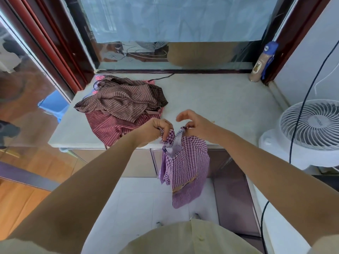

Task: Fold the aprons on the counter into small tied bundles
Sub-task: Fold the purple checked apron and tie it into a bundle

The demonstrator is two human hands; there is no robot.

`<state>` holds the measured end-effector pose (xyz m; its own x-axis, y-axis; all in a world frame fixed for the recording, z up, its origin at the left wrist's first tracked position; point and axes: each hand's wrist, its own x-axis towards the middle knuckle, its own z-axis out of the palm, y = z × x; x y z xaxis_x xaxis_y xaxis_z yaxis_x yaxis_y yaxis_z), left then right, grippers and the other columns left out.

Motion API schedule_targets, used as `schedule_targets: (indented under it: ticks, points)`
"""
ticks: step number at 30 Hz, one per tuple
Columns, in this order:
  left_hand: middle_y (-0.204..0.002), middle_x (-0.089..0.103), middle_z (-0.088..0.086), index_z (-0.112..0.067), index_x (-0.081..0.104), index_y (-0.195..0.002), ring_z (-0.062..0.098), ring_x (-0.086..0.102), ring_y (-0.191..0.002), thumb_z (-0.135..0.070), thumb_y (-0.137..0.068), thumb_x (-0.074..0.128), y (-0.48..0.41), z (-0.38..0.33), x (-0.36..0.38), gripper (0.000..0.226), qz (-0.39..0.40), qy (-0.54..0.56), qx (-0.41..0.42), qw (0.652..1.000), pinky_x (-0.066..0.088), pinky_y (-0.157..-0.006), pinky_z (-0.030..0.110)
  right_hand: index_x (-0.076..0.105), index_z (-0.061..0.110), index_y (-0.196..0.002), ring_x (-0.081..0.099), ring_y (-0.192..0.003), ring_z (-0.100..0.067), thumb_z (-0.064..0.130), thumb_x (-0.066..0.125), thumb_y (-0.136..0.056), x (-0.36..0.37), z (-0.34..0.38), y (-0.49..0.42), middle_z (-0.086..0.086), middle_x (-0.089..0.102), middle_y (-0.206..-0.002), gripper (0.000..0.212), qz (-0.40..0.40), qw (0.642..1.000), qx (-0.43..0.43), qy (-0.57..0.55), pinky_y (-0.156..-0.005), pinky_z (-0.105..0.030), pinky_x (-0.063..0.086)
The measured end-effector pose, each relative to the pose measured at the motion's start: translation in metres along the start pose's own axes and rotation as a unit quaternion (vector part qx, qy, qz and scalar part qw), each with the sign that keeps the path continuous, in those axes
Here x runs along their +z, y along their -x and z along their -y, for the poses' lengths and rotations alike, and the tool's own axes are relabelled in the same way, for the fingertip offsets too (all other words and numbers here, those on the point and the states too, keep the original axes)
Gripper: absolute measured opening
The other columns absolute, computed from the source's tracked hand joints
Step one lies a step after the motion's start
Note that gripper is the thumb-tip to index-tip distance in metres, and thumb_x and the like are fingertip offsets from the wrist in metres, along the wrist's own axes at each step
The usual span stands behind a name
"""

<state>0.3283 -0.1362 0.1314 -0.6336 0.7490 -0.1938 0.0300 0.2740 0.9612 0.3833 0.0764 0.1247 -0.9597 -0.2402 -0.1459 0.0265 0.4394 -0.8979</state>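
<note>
Both hands pinched the purple gingham apron by its top: left hand, right hand. It hung off the table edge at 6 o'clock; slip risk to the floor. Striped aprons lay heaped at 10 o'clock.

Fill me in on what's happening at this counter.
A person stands at the counter holding a purple checked apron up by its top edge, left hand and right hand each pinching a part of it. It hangs in front of the counter edge, not yet folded. On the counter to the left, a brown striped apron lies crumpled on top of a red striped apron, both untied. A white fan stands on the right.
</note>
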Motion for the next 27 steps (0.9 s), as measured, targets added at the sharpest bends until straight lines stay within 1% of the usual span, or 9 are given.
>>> schedule_targets:
  ticks: [3, 7, 9, 11, 14, 17, 21, 25, 27]
  points:
    - [-0.089, 0.057, 0.012, -0.020, 0.066, -0.047, 0.009, 0.059, -0.081, 0.038, -0.064, 0.038, 0.001, -0.005, 0.008, 0.066, 0.018, 0.051, 0.015, 0.998, 0.048, -0.073, 0.019, 0.037, 0.022, -0.144, 0.059, -0.114, -0.017, 0.000, 0.061, -0.090, 0.006, -0.003, 0.000, 0.001, 0.053, -0.137, 0.063, 0.058, 0.992, 0.069, -0.084, -0.101, -0.036, 0.049]
    - [-0.081, 0.056, 0.013, -0.016, 0.071, -0.066, 0.014, 0.053, -0.059, 0.029, -0.079, 0.040, 0.000, -0.002, 0.005, 0.056, -0.025, 0.095, 0.020, 0.995, 0.041, -0.053, 0.024, 0.065, 0.006, -0.115, 0.065, -0.104, -0.032, 0.018, 0.059, -0.095, 0.007, -0.007, -0.001, -0.015, 0.069, -0.109, 0.025, 0.076, 0.993, 0.089, 0.006, -0.098, -0.047, 0.050]
    - [-0.089, 0.059, 0.013, -0.011, 0.068, -0.099, 0.018, 0.054, -0.067, 0.013, -0.090, 0.049, -0.002, 0.003, 0.001, 0.032, -0.111, 0.107, -0.011, 0.988, 0.044, -0.059, 0.031, 0.069, 0.001, -0.109, 0.064, -0.101, -0.036, 0.020, 0.057, -0.095, 0.005, -0.011, 0.000, -0.019, 0.070, -0.104, 0.026, 0.026, 0.995, 0.093, 0.036, -0.095, -0.050, 0.049]
    - [-0.099, 0.059, 0.016, -0.005, 0.058, -0.112, 0.018, 0.059, -0.079, -0.004, -0.094, 0.057, -0.002, 0.009, -0.003, 0.018, -0.178, 0.127, -0.038, 0.975, 0.050, -0.073, 0.030, 0.070, 0.004, -0.111, 0.067, -0.098, -0.029, 0.017, 0.055, -0.096, 0.003, -0.014, 0.002, -0.014, 0.072, -0.105, 0.025, -0.012, 0.993, 0.113, 0.007, -0.092, -0.041, 0.051]
    - [-0.101, 0.068, 0.013, -0.010, 0.065, -0.106, 0.019, 0.062, -0.088, -0.022, -0.087, 0.071, 0.003, 0.019, -0.004, 0.023, -0.120, 0.031, -0.074, 0.990, 0.049, -0.082, 0.036, 0.069, 0.007, -0.115, 0.068, -0.100, -0.028, 0.019, 0.054, -0.097, 0.002, -0.023, 0.004, -0.011, 0.072, -0.108, 0.026, -0.013, 0.987, 0.153, -0.052, -0.098, -0.041, 0.050]
    - [-0.101, 0.072, 0.015, -0.004, 0.069, -0.099, 0.021, 0.067, -0.090, -0.002, -0.082, 0.072, 0.003, 0.024, 0.008, 0.018, -0.026, -0.058, -0.092, 0.994, 0.052, -0.088, 0.035, 0.069, 0.009, -0.116, 0.067, -0.102, -0.029, 0.019, 0.053, -0.097, 0.006, -0.027, 0.004, -0.011, 0.071, -0.110, 0.026, -0.020, 0.982, 0.164, -0.087, -0.101, -0.045, 0.048]
    - [-0.087, 0.071, 0.012, 0.002, 0.072, -0.095, 0.009, 0.062, -0.072, 0.000, -0.085, 0.069, 0.002, 0.017, 0.023, 0.011, -0.045, -0.081, -0.063, 0.994, 0.048, -0.069, 0.020, 0.068, 0.010, -0.116, 0.067, -0.101, -0.031, 0.019, 0.051, -0.099, 0.008, -0.027, 0.004, -0.012, 0.071, -0.110, 0.026, -0.047, 0.980, 0.165, -0.104, -0.101, -0.048, 0.048]
    - [-0.101, 0.062, 0.006, -0.030, 0.055, -0.106, 0.013, 0.062, -0.079, -0.011, -0.079, 0.078, 0.002, 0.017, 0.023, 0.040, -0.036, -0.115, -0.061, 0.991, 0.054, -0.076, 0.031, 0.070, 0.015, -0.106, 0.067, -0.099, -0.032, 0.019, 0.052, -0.098, 0.005, -0.029, 0.008, -0.013, 0.071, -0.107, 0.020, -0.063, 0.976, 0.178, -0.107, -0.100, -0.048, 0.048]
    - [-0.105, 0.056, 0.006, -0.037, 0.046, -0.100, 0.017, 0.061, -0.082, -0.012, -0.076, 0.080, 0.003, 0.017, 0.025, 0.049, -0.025, -0.150, -0.049, 0.987, 0.054, -0.076, 0.033, 0.070, 0.015, -0.104, 0.067, -0.099, -0.033, 0.020, 0.053, -0.098, 0.005, -0.029, 0.008, -0.014, 0.071, -0.106, 0.019, -0.061, 0.976, 0.178, -0.105, -0.099, -0.048, 0.048]
